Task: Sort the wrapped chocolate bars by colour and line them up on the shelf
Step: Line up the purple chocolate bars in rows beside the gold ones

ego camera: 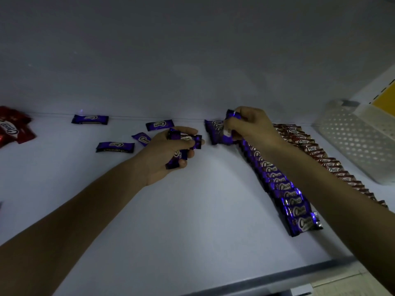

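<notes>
Dim light over a pale shelf (192, 210), a plain back wall (192, 60) behind it, and both bare arms reach in from the near edge. The left hand (168, 154) is in the middle of the shelf, its fingers curled round a small bunch of purple bars (188, 138). One lies across the fingertips and another pokes out below the palm. How many are in that bunch, I cannot tell.

Over to the right hand (250, 127), far back by the wall, its fingers pinching a held purple bar (232, 115) tilted up at the far end of the purple row (286, 189). That row runs from the wall towards the near edge, wrappers overlapping like tiles, logos facing up. Just beside it on the right runs the red row (316, 152), parallel and packed the same way, partly hidden by the right forearm.

Four loose purple bars lie flat on the left half. One (89, 119) is against the wall, one (159, 125) is near the wall, one (141, 138) touches the left hand's knuckles, and one (115, 146) sits further out. Far left, at the frame's edge, a heap of red bars (12, 127) sits well apart from the rows. At the right end stands a white perforated basket (359, 142), near the red row but not touching it.
</notes>
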`<action>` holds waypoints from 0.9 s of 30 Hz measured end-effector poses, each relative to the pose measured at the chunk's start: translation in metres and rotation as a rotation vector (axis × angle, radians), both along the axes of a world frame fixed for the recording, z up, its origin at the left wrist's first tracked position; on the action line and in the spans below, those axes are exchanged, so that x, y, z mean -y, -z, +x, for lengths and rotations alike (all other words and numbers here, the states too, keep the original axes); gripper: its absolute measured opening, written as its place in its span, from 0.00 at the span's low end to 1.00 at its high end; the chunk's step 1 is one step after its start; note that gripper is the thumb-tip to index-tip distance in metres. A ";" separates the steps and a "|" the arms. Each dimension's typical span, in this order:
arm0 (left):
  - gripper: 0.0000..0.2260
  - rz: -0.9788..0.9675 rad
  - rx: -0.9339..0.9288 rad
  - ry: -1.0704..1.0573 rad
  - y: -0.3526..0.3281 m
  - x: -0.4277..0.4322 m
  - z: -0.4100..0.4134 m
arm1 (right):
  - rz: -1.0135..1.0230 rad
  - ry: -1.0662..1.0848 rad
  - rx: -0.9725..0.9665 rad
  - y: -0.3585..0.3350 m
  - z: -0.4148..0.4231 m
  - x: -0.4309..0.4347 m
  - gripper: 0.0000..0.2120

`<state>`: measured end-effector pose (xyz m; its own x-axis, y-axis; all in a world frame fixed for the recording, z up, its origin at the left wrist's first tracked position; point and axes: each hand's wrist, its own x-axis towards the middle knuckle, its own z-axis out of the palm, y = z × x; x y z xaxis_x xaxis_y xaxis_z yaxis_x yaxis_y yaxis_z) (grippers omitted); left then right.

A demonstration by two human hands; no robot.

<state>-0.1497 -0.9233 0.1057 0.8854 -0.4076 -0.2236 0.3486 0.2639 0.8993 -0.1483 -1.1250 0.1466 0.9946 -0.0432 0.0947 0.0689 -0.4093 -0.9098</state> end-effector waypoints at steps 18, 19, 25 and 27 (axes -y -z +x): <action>0.10 -0.013 -0.031 -0.008 0.000 0.002 0.002 | -0.956 -0.240 0.053 0.018 -0.021 0.021 0.08; 0.10 -0.013 -0.033 -0.006 0.000 0.002 0.002 | -0.897 -0.232 0.047 0.018 -0.021 0.022 0.07; 0.10 -0.021 -0.049 -0.015 0.000 0.001 0.001 | -0.910 -0.088 0.129 0.023 -0.002 0.025 0.08; 0.10 -0.034 -0.057 -0.020 0.000 0.001 0.002 | -0.973 -0.042 0.182 0.024 0.003 0.026 0.07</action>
<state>-0.1482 -0.9244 0.1056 0.8798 -0.3978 -0.2604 0.3934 0.3015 0.8685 -0.1454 -1.1506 0.1221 0.9603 0.1696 0.2217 0.2060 -0.9666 -0.1528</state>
